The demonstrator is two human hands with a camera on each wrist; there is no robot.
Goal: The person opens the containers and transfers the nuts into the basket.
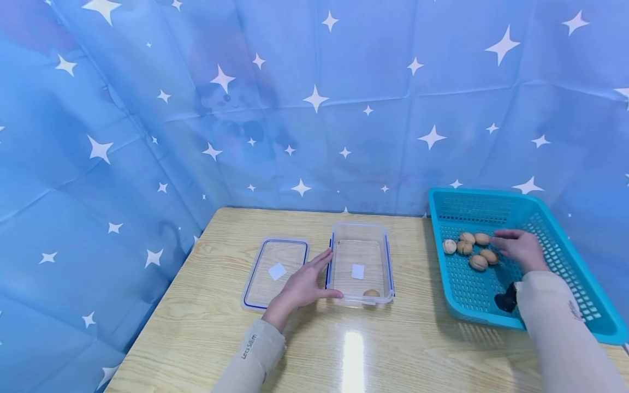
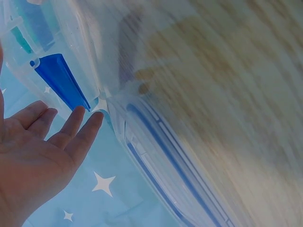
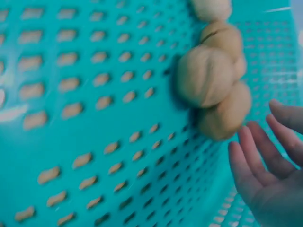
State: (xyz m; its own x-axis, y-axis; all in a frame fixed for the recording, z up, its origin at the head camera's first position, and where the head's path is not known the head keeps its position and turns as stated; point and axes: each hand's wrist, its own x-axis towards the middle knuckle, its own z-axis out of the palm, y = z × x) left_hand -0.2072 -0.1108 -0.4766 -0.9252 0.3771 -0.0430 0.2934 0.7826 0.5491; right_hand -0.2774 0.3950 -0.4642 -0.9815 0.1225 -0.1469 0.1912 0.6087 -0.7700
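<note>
A clear plastic food box [image 1: 350, 254] with blue side clips stands on the table, one walnut [image 1: 371, 293] in its near right corner. My left hand [image 1: 303, 283] rests along the box's left side, fingers extended and thumb by the near rim. In the left wrist view its fingers lie close to a blue clip [image 2: 61, 80]. Over in the turquoise basket [image 1: 472, 289], my right hand [image 1: 522, 248] reaches beside several walnuts [image 1: 478, 263], its fingers apart and slightly bent. The right wrist view shows nothing in its grasp, the fingertips right by a walnut [image 3: 225, 113].
Left of the box lies its clear lid [image 1: 290, 252] with a blue seal. The basket's raised rim [image 1: 442, 273] surrounds the walnuts at the table's right. A blue star-patterned curtain [image 1: 363, 136] hangs behind the wooden table [image 1: 196, 333].
</note>
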